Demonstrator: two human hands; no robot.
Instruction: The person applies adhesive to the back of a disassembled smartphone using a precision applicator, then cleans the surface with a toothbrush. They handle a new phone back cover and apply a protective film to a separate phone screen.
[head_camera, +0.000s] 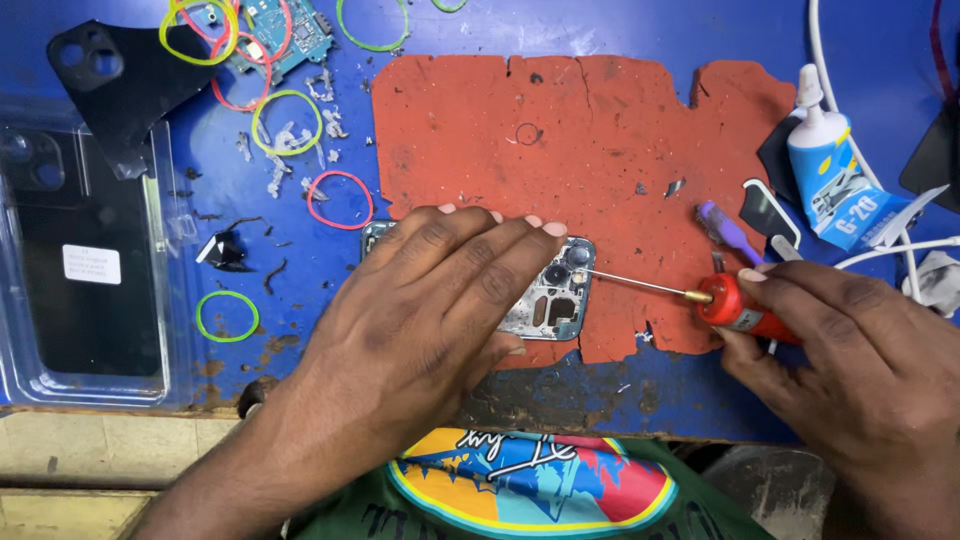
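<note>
Left hand (440, 300), fingers spread, pins phone frame (545, 290) on red mat (580, 130) | right hand (850, 350) pinches red-handled screwdriver (745, 308), tip at frame's camera corner | keep shaft steady, frame flat.

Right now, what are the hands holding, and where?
Right hand grips the red tool by its handle; left hand presses flat on the phone frame.

Glue tube (838, 185) beside open mat (560, 130).
</note>
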